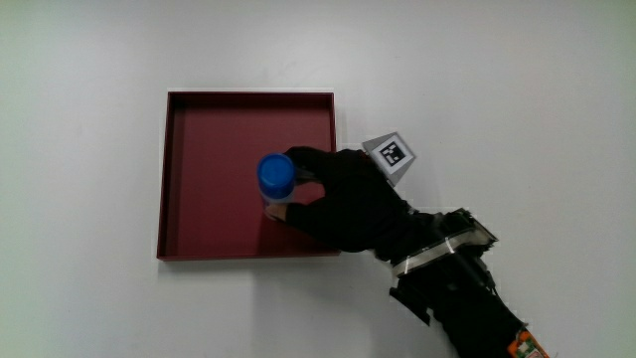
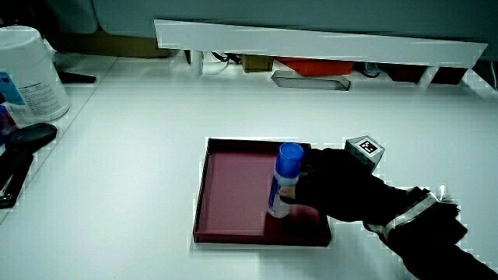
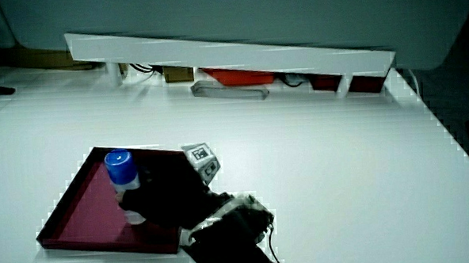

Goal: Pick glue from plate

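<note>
A glue stick (image 1: 277, 177) with a blue cap stands upright in the dark red square plate (image 1: 209, 139). The hand (image 1: 343, 199) reaches into the plate, and its fingers wrap the white body of the glue stick just below the cap. In both side views the glue stick (image 2: 284, 179) (image 3: 124, 184) stands upright on the plate floor (image 2: 233, 187) (image 3: 83, 209), held by the hand (image 2: 342, 190) (image 3: 170, 199). The patterned cube (image 1: 391, 156) sits on the back of the hand. The lower part of the stick is partly hidden by the fingers.
The plate lies on a white table. A white tub (image 2: 27, 74) and dark tools (image 2: 19, 152) sit at the table's edge in a side view. A low white partition (image 2: 319, 43) (image 3: 231, 56) runs along the table, farther from the person than the plate.
</note>
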Tool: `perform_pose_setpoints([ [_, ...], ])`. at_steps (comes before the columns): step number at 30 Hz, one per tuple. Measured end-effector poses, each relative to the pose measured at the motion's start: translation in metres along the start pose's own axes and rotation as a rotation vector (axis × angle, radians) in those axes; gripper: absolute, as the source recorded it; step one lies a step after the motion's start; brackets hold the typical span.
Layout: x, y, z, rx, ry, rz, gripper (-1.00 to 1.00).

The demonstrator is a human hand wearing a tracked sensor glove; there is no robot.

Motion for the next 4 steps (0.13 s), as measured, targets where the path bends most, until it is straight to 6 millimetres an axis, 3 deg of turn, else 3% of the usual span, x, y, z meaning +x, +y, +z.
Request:
perform_pose_setpoints([
  [4,-0.012,-0.01,0.017,0.053,0.027,0.027,1.0],
])
